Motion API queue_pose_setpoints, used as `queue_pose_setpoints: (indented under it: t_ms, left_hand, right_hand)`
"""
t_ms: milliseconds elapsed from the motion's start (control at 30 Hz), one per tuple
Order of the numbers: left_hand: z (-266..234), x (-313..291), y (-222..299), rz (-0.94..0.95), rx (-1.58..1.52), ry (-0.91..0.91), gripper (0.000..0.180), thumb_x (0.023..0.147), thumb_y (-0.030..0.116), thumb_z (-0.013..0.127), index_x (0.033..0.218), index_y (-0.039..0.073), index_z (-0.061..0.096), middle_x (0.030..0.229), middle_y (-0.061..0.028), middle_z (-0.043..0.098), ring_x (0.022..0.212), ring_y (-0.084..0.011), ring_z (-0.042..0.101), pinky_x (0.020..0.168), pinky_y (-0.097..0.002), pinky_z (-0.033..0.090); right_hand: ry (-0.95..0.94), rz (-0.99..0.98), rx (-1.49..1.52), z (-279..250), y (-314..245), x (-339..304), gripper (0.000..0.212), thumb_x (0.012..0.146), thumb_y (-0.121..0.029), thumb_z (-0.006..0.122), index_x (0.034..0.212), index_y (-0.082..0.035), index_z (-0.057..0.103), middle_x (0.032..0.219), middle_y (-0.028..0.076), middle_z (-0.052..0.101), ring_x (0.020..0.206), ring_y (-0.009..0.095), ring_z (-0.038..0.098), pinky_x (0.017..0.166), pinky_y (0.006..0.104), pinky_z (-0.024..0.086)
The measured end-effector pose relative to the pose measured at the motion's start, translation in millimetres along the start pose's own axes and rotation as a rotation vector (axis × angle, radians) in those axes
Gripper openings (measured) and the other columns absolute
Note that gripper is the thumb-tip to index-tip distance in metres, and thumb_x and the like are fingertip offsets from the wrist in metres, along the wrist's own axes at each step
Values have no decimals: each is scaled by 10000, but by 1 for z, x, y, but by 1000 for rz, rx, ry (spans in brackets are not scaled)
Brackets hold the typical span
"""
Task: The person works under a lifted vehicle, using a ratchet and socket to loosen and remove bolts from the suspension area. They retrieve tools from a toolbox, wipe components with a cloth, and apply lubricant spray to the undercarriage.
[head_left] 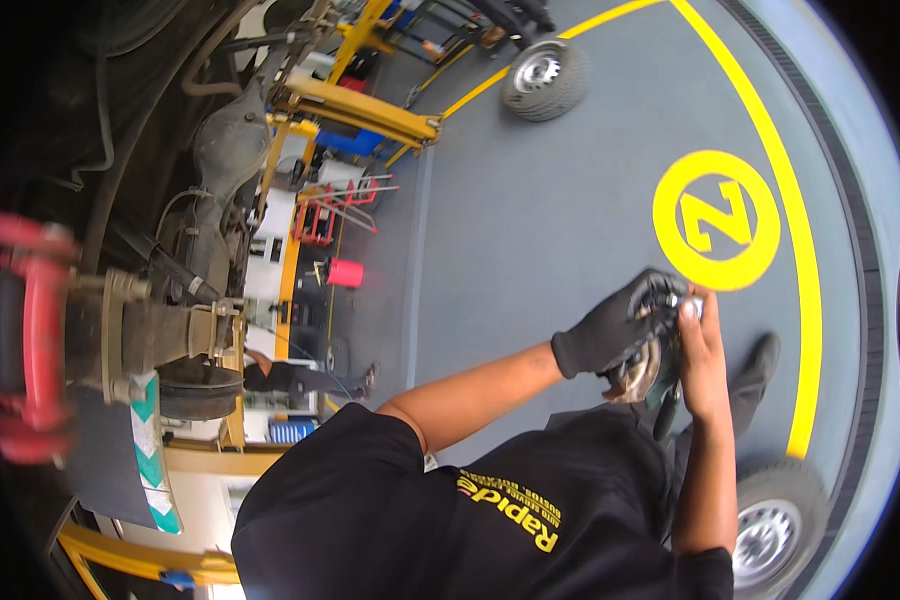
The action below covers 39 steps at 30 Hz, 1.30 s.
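Note:
My left hand (620,325), in a black glove, is closed around a curved, brownish metal part (634,378) in front of my waist. My bare right hand (705,350) is right beside it, fingers bent and thumb pressed against a small shiny metal piece (691,302) near the glove's fingertips. Whether that piece belongs to the curved part cannot be made out. A dark, handle-like end (666,412) hangs below the hands, partly hidden by my right wrist.
A raised vehicle's underside with an axle (232,140) fills the left. Yellow lift arms (365,108) reach in beyond it. One wheel (548,80) lies at the back, another wheel (780,530) at the lower right. A red stand (315,220) and another person's dark-clothed leg (315,380) are farther off.

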<state>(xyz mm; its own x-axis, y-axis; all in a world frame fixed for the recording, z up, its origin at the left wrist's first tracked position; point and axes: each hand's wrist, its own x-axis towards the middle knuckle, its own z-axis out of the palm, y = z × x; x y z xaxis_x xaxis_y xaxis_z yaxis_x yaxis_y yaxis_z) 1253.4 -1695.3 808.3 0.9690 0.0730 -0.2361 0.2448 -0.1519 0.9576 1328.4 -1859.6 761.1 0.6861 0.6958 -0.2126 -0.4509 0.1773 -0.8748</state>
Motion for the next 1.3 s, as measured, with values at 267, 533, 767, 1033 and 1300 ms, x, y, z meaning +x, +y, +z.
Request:
queue_pose_setpoints:
  t_ms: [267, 533, 767, 1033, 1300]
  left_hand:
    - [-172, 22, -70, -481, -379, 614, 329, 1048, 124, 606, 1367, 48, 577, 1073, -37, 679, 1010, -101, 638, 922, -296, 533]
    - [-464, -39, -66, -97, -244, 1010, 416, 1006, 80, 611, 1401, -19, 527, 1116, -74, 663, 1033, -139, 630, 944, -306, 523]
    - [-636, -66, 42, 348, 152, 1394, 546, 919, 57, 683, 1433, 17, 504, 973, -38, 702, 920, -109, 649, 844, -303, 522]
    - [-680, -55, 70, 548, 66, 1431, 379, 941, 189, 713, 1260, 12, 610, 945, -83, 720, 846, -150, 668, 807, -333, 537]
    - [-651, -143, 119, 139, 289, 1471, 263, 864, 152, 753, 1044, 0, 635, 813, -75, 709, 768, -145, 696, 729, -326, 541]
  right_hand:
    - [-401, 198, -473, 85, -14, 323, 268, 990, -200, 638, 1220, -71, 592, 993, 28, 613, 858, 137, 551, 799, 307, 458]
    - [-1126, -175, -43, 516, -96, 501, 336, 1090, -353, 536, 1279, -81, 480, 779, -10, 502, 755, 95, 498, 684, 275, 423]
    - [-1276, -482, 342, 756, -194, 499, 292, 1104, -359, 495, 1274, -123, 509, 806, 53, 556, 595, 85, 431, 518, 275, 361]
    - [-1307, -410, 261, 778, -197, 513, 308, 1111, -387, 406, 1279, -142, 485, 839, 83, 548, 592, 106, 390, 530, 283, 336]
    - [-1442, -1, 371, 788, -205, 505, 257, 1074, -358, 406, 1177, -161, 534, 802, 44, 494, 624, 122, 386, 621, 325, 352]
